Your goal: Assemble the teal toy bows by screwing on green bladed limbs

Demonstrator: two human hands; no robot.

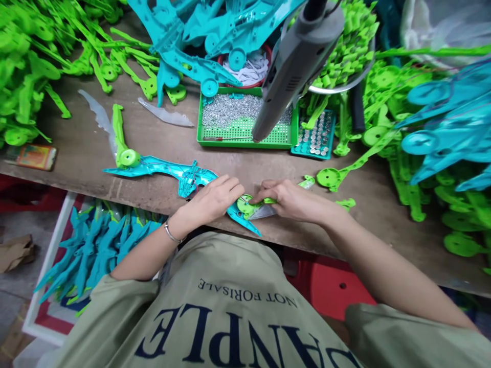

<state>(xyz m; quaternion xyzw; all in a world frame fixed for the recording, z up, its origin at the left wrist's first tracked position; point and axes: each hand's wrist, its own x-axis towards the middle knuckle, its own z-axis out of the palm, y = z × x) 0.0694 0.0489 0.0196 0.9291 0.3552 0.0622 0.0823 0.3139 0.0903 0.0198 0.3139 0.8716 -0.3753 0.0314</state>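
Note:
A long blue plastic piece (pixel 157 166) lies across the front of the table, with thin wires at its middle. My left hand (pixel 215 199) is closed over its right part, fingers wrapped on it. Beside those fingers a round green disc (pixel 245 204) sits on the blue piece's right end. My right hand (pixel 286 199) is closed on the green part that extends from this disc, a fingertip touching the disc. A clear plastic blade (pixel 264 211) shows under the right hand. At the blue piece's left end another green part (pixel 123 138) is attached, beside a second clear blade (pixel 100 115).
A green tray (pixel 245 144) of screws stands behind the hands, under a hanging grey electric driver (pixel 299 56). Piles of green parts (pixel 23 71) and blue parts (pixel 452 122) flank it. A box of assembled pieces (pixel 57 245) is below left.

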